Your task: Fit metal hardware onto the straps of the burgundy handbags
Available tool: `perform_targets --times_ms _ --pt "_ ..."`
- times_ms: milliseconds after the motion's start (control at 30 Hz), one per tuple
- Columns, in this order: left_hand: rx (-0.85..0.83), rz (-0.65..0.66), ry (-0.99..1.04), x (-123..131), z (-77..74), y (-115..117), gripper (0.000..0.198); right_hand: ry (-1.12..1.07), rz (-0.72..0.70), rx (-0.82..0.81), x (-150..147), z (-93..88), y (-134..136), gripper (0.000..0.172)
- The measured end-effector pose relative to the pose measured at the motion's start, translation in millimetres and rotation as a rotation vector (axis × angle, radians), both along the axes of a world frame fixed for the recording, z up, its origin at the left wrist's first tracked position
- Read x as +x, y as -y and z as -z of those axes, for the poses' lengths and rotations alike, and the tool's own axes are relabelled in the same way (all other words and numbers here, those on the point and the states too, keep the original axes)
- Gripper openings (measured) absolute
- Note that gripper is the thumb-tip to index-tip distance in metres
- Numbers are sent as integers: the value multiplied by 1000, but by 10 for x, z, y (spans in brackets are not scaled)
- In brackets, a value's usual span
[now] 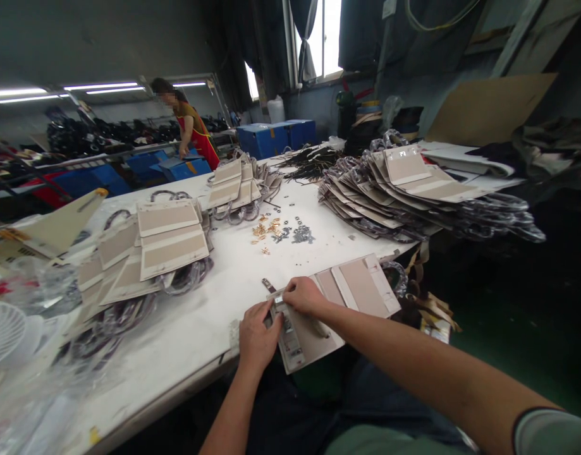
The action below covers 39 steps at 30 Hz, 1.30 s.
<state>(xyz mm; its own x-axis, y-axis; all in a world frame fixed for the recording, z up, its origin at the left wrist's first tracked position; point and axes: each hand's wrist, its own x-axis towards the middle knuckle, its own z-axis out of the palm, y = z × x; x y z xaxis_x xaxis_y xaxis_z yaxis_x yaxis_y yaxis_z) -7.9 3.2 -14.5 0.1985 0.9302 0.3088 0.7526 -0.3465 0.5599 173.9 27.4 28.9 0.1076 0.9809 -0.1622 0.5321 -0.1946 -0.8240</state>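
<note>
A beige folding panel (363, 287), like the flattened body of a bag, lies over the table's front edge. My left hand (258, 333) grips its left end, thumb on the inner face and fingers at the edge. My right hand (303, 296) is closed in a pinch at the panel's upper left corner; what the fingertips hold is too small to make out. Beside the thumb, small shiny metal pieces (287, 323) show along the panel's end strip. A dark strap tab (268, 285) sticks out beyond the corner. A plastic-wrapped handle (395, 278) shows at the panel's right end.
Gold metal fittings (266, 229) and grey flat metal bits (301, 234) are heaped mid-table. Stacks of similar panels stand left (171, 237), behind (231, 183) and right (404, 167). Black straps (311, 161) lie at the back. A person in a red apron (200, 139) stands beyond, near blue boxes (266, 140).
</note>
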Motion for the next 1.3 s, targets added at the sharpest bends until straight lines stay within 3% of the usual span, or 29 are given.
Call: perform_targets --times_ms 700,867,1067,1300 --pt "-159 -68 51 23 -129 -21 50 134 -87 124 -44 164 -31 13" --pt "-328 -115 59 -18 -272 -251 68 149 -93 145 -51 172 -20 15" --pt "-505 2 38 50 -481 -641 38 129 -103 122 -22 159 -61 14" --pt "-734 11 150 106 -494 -709 56 69 -107 83 18 147 -111 16"
